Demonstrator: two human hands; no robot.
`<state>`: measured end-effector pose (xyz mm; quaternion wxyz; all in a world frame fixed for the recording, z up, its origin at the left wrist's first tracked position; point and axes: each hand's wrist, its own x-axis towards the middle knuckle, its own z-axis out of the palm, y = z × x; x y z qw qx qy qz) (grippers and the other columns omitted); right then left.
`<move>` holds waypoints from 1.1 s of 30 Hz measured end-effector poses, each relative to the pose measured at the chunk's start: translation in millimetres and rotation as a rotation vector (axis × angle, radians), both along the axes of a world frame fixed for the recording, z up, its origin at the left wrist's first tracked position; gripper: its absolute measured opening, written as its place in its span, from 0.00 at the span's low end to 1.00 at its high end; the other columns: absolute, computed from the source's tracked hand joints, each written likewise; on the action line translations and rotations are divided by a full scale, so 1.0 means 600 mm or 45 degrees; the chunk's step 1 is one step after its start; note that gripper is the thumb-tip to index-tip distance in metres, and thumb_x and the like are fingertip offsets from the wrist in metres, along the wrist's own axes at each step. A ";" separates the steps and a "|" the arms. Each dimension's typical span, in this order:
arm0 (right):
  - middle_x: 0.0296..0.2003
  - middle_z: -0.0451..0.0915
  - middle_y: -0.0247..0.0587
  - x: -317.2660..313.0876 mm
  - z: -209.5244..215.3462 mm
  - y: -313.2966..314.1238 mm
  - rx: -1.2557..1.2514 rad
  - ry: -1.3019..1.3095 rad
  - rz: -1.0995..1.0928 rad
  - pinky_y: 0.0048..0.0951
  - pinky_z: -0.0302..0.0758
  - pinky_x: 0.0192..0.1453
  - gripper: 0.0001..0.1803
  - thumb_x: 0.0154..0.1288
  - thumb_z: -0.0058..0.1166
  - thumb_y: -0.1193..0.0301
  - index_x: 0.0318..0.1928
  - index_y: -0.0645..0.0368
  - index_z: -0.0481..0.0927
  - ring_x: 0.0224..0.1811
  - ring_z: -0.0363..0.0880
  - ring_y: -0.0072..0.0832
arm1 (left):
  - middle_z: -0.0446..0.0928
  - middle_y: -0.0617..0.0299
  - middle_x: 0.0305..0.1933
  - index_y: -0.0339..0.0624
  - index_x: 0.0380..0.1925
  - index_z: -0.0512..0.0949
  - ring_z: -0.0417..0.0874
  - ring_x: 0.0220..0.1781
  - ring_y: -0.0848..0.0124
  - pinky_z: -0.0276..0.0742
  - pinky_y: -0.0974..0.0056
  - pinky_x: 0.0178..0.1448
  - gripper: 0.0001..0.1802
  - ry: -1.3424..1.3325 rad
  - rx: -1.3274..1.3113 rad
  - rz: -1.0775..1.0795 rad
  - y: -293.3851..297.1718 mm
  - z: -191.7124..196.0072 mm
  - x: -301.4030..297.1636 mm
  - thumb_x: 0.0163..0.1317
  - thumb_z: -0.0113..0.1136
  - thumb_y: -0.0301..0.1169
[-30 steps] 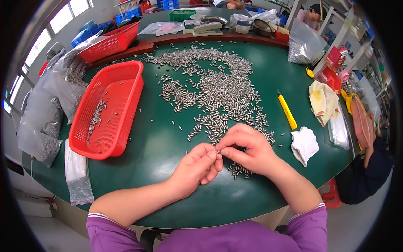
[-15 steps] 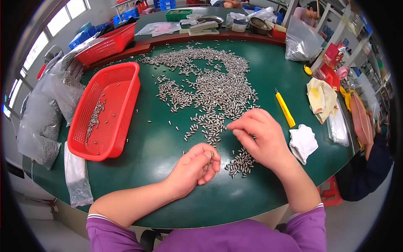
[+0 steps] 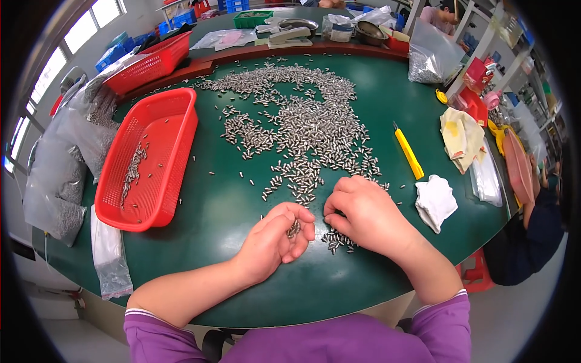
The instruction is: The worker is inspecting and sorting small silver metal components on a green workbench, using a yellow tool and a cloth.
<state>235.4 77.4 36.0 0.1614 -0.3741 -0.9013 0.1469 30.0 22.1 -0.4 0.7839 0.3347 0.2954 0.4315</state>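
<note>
Many small silvery metal pins (image 3: pixel 321 130) with pointed-looking ends lie spread in a large heap over the green table. My left hand (image 3: pixel 275 237) is cupped in front of the heap, fingers curled around several of the metal pins (image 3: pixel 294 228). Just to its right, my right hand (image 3: pixel 363 212) hovers over a smaller pile of the same pins (image 3: pixel 339 241), thumb and forefinger drawn together. Whatever sits between those fingertips is hidden or too small to make out. A red perforated basket (image 3: pixel 192 130) on the left has a few pins on its bottom.
A yellow utility knife (image 3: pixel 410 154) and a folded white cloth (image 3: pixel 436 202) lie on the right, near stained gloves (image 3: pixel 461 139). Filled plastic bags (image 3: pixel 57 175) line the left edge. Another red basket (image 3: pixel 151 63) stands behind. A person's dark sleeve (image 3: pixel 535 242) shows at far right.
My right hand has come down from the edge of the large heap to the small pile, nearer my left hand. The left hand has turned slightly, showing the pins in its palm.
</note>
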 end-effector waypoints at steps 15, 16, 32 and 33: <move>0.36 0.76 0.35 -0.019 -0.006 0.007 -0.362 0.564 0.209 0.33 0.72 0.49 0.05 0.60 0.59 0.72 0.37 0.55 0.81 0.43 0.75 0.34 | 0.73 0.65 0.35 0.43 0.44 0.67 0.68 0.24 0.81 0.59 0.76 0.24 0.07 0.066 0.025 -0.036 -0.001 -0.005 0.003 0.72 0.46 0.33; 0.36 0.76 0.35 -0.019 -0.006 0.007 -0.362 0.569 0.221 0.33 0.72 0.49 0.05 0.60 0.59 0.72 0.38 0.54 0.82 0.43 0.75 0.34 | 0.73 0.65 0.35 0.43 0.44 0.67 0.68 0.24 0.81 0.60 0.76 0.24 0.07 0.101 0.037 -0.031 -0.001 -0.005 0.004 0.72 0.46 0.33; 0.31 0.76 0.37 0.021 0.012 0.023 0.217 0.155 -0.278 0.38 0.74 0.44 0.03 0.56 0.59 0.71 0.31 0.56 0.81 0.39 0.76 0.38 | 0.73 0.56 0.33 0.41 0.42 0.71 0.65 0.23 0.74 0.58 0.73 0.24 0.16 0.034 -0.021 0.025 -0.002 0.005 0.005 0.74 0.35 0.39; 0.31 0.76 0.37 0.023 0.016 0.022 0.216 0.153 -0.279 0.38 0.74 0.44 0.03 0.56 0.59 0.71 0.31 0.56 0.81 0.39 0.76 0.38 | 0.73 0.55 0.33 0.40 0.43 0.71 0.65 0.23 0.74 0.58 0.73 0.23 0.17 0.056 -0.008 0.037 -0.001 0.006 0.004 0.74 0.34 0.40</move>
